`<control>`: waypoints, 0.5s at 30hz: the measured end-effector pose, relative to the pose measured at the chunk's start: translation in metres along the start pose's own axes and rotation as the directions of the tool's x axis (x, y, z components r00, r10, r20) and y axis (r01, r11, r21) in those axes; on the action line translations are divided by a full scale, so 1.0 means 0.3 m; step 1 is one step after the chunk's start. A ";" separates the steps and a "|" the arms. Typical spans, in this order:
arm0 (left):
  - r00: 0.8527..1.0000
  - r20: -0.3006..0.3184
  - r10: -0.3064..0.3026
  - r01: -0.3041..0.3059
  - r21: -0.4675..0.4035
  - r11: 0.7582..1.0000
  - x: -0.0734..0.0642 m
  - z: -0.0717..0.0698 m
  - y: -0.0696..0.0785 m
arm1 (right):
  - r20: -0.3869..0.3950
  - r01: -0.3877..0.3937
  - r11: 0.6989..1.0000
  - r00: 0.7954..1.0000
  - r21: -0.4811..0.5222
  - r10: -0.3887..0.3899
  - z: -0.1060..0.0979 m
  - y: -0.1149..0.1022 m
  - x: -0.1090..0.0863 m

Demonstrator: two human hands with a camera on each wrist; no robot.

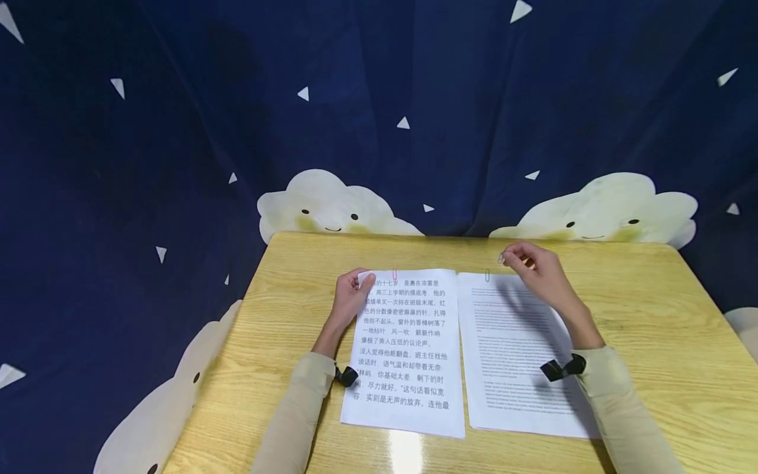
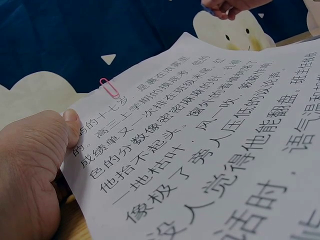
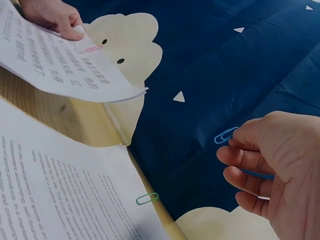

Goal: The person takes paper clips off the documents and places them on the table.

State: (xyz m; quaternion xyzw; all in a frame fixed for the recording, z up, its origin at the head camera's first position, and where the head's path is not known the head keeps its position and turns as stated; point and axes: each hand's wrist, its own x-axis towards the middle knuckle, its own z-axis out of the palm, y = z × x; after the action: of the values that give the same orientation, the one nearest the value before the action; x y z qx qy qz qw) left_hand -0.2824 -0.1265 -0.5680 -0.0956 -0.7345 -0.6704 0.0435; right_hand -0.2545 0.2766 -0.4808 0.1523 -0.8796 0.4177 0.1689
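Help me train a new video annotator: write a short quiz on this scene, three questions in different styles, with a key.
1. True or false: the right hand pinches a blue paper clip.
2. What colour is the clip on the small-print papers? A) pink B) green C) yellow
3. Short answer: which hand holds the large-print papers?

Key:
1. True
2. B
3. The left hand

Three visible paperclips [image 3: 147, 199] — two documents [image 1: 405, 355]
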 end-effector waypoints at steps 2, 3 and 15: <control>1.000 -0.001 -0.004 0.004 0.001 1.000 0.002 0.002 0.003 | -0.002 0.000 1.000 1.000 0.000 0.000 -0.007 0.006 -0.002; 1.000 -0.001 -0.005 0.005 0.003 1.000 0.002 0.003 0.005 | -0.001 -0.002 1.000 1.000 -0.001 0.002 -0.010 0.009 -0.004; 0.999 0.035 -0.021 0.020 0.009 1.000 0.001 -0.009 0.015 | -0.002 0.018 1.000 1.000 -0.019 -0.018 -0.044 0.031 -0.008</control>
State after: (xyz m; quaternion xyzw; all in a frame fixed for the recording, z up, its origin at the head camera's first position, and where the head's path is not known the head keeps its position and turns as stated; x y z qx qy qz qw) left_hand -0.2819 -0.1287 -0.5633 -0.0995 -0.7388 -0.6660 0.0242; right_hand -0.2539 0.2929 -0.4802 0.1579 -0.8820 0.4080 0.1752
